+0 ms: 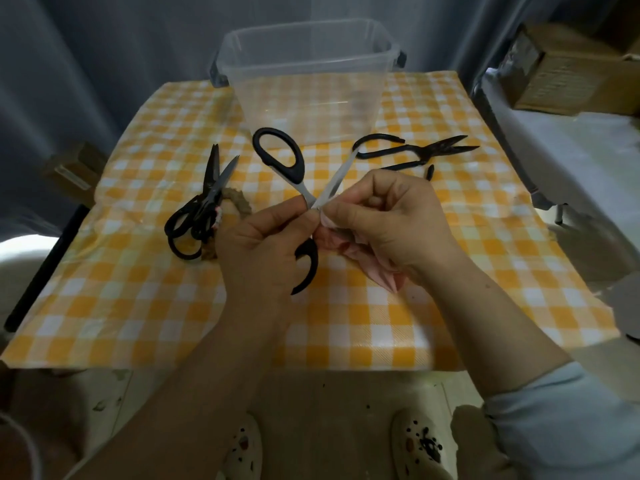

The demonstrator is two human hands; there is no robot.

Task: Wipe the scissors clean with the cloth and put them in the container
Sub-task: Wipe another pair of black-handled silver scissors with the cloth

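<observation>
My left hand [263, 244] grips a pair of black-handled scissors [282, 157] near the pivot, blades spread open above the table. One handle loop points up toward the container, the other curves down below my palm. My right hand [388, 220] pinches a pink cloth [363, 258] around the base of one silver blade. The clear plastic container [308, 81] stands behind, with nothing visible inside. Black scissors [204, 206] lie at the left on a brownish ring. Thin black shears [415, 150] lie at the right.
The table carries an orange-and-white checked cover [346, 323]. Cardboard boxes [568, 71] sit on a surface at the far right. A grey curtain hangs behind. My feet in patterned slippers [419, 445] show below the table's front edge.
</observation>
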